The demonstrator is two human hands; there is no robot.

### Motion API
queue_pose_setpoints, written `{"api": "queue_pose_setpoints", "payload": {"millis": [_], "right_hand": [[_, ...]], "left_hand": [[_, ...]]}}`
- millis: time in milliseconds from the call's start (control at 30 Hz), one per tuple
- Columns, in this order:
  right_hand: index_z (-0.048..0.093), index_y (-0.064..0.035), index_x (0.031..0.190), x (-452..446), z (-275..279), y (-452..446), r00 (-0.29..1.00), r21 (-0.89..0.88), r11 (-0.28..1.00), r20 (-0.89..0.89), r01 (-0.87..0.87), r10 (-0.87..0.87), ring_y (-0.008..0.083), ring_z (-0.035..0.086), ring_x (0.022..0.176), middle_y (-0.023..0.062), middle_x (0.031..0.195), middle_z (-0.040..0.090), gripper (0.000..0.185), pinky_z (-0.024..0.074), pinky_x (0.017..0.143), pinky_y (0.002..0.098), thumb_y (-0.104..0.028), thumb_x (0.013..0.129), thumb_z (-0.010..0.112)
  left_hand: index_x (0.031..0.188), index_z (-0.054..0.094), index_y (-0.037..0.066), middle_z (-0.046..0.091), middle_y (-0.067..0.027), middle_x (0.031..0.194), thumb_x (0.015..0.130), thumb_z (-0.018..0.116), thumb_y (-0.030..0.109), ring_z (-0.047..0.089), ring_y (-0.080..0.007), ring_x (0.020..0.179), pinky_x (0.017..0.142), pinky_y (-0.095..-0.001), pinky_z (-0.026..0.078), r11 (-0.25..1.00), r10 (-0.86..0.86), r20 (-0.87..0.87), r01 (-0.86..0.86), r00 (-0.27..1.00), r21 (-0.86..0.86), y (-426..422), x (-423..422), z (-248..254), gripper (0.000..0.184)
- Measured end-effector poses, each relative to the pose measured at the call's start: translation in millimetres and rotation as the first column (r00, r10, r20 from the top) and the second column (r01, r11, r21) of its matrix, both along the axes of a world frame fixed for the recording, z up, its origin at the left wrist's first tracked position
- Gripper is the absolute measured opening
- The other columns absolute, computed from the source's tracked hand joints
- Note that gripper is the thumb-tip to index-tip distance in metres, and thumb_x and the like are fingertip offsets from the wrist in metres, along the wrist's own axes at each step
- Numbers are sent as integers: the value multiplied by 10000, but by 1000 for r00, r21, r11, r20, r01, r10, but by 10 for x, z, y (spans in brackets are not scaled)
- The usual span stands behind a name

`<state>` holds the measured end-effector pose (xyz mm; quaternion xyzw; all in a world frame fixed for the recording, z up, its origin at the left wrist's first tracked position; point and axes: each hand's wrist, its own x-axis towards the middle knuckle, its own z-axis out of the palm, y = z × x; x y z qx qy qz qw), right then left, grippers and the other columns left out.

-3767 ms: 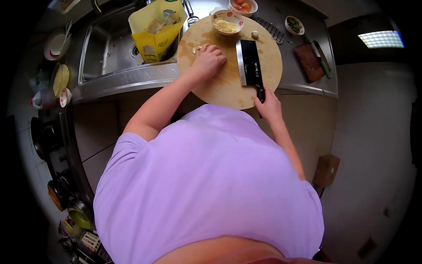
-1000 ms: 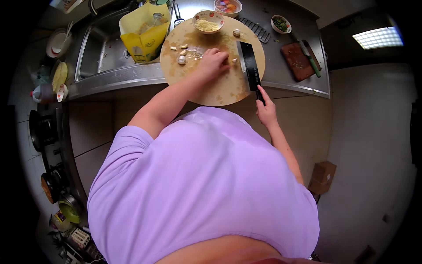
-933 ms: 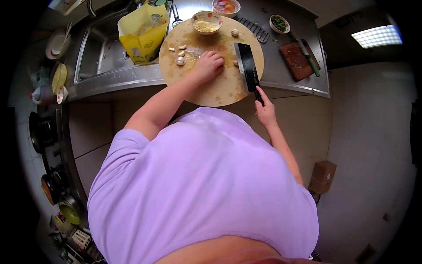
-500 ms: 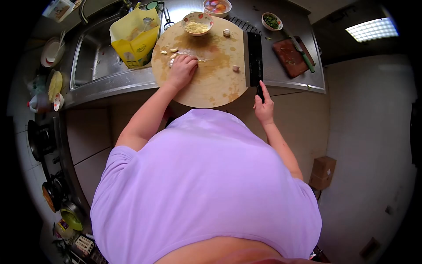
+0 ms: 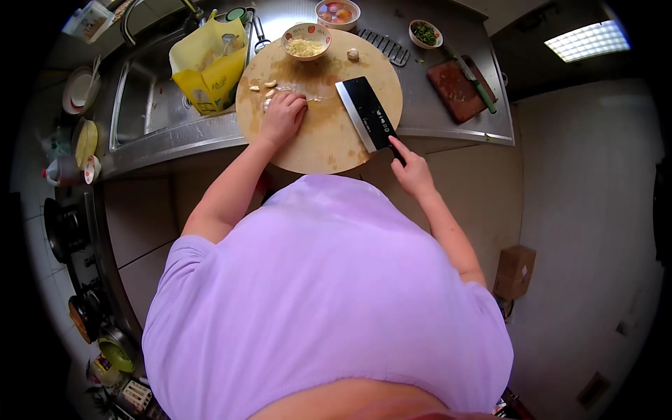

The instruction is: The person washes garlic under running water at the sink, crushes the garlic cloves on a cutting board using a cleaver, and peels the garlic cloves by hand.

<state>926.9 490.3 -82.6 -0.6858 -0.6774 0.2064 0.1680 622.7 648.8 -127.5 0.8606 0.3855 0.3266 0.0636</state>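
Your left hand (image 5: 283, 117) rests low on the round board (image 5: 325, 150), fingers curled; you can't quite tell from above whether anything is pinched beneath them. Garlic cloves (image 5: 271, 84) lie just beside those fingertips. The board overhangs the front of the desk (image 5: 217, 133), so hard pressure on its near rim could tip it. Towards the far rim sits the bowl of chopped garlic (image 5: 312, 30), with a garlic piece (image 5: 353, 54) to its right that a jolt could set rolling. Over the board's right side is the cleaver (image 5: 365, 112), its bright edge facing your left hand; a careless leftward swing could nick your knuckles. Your right hand (image 5: 416, 175) is wrapped round its handle, forefinger stretched towards the blade, where a damp grip might slip.
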Motion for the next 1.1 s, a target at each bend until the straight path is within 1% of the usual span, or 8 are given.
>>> {"api": "queue_pose_setpoints", "payload": {"millis": [67, 133, 333, 500, 567, 700, 933, 1100], "right_hand": [[463, -245, 1321, 34, 79, 0, 950, 36, 998, -310, 43, -29, 357, 613, 809, 202, 932, 623, 536, 495, 755, 413, -149, 798, 530], [461, -165, 1325, 1, 104, -4, 948, 189, 982, -317, 26, 36, 268, 612, 1005, 175, 1163, 594, 520, 470, 835, 334, -84, 813, 509], [469, -262, 1316, 40, -132, -23, 996, -23, 999, 83, 45, -43, 377, 583, 762, 179, 783, 581, 533, 486, 718, 446, -161, 797, 538], [440, -216, 1346, 92, 18, -11, 907, -51, 999, -420, 17, -37, 174, 561, 525, 93, 725, 581, 510, 482, 518, 315, -136, 843, 455], [382, -205, 1384, 75, 151, -84, 504, -343, 937, -800, 63, -327, 76, 479, 464, 35, 696, 524, 531, 426, 427, 228, -109, 862, 414], [307, -189, 1417, 131, 203, -132, 260, -327, 944, -908, 51, -328, 82, 468, 460, 42, 717, 522, 547, 412, 400, 212, -98, 882, 376], [333, -193, 1406, 137, 138, -282, 312, -353, 932, -879, 81, -360, 79, 463, 454, 43, 719, 524, 538, 410, 399, 208, -87, 881, 391], [383, -203, 1381, 99, 61, -261, 333, -362, 927, -866, 95, -372, 67, 468, 451, 24, 703, 519, 538, 411, 395, 207, -50, 865, 404]], "left_hand": [[850, 591, 53, 606, -65, 972, 795, 591, 104, 540, -272, 943, 851, -379, 423, 1000, 3, 5, -3, 1000, -25, -48, -9, -7, 75], [853, 587, 52, 607, -65, 968, 796, 591, 106, 541, -270, 944, 847, -374, 426, 1000, -8, -8, 8, 1000, 1, -43, -12, 25, 79], [875, 577, 62, 609, -65, 960, 781, 602, 110, 542, -267, 953, 853, -375, 422, 1000, 11, -26, -11, 1000, 5, -6, -13, -58, 109], [932, 576, 66, 594, -72, 1035, 777, 600, 117, 526, -273, 1007, 884, -390, 411, 999, 21, -54, -19, 998, 28, -32, 125, 227, 165], [971, 582, 68, 587, -75, 1065, 779, 597, 120, 519, -277, 1026, 898, -395, 406, 998, 4, -58, 0, 998, 65, -24, 329, 262, 199], [1309, 463, 188, 410, -53, 1376, 801, 560, 122, 376, -258, 1258, 1024, -429, 313, 922, -384, -198, 361, 902, -141, -2, 952, 223, 522], [1320, 460, 219, 376, -26, 1407, 762, 530, 138, 293, -268, 1326, 1079, -487, 218, 960, -270, -610, 254, 745, -116, 189, 835, 164, 568], [1220, 540, 179, 415, -132, 1352, 708, 579, 54, 442, -343, 1184, 945, -387, 425, 990, -16, -109, 0, 994, -139, 238, 89, 372, 528]]}}
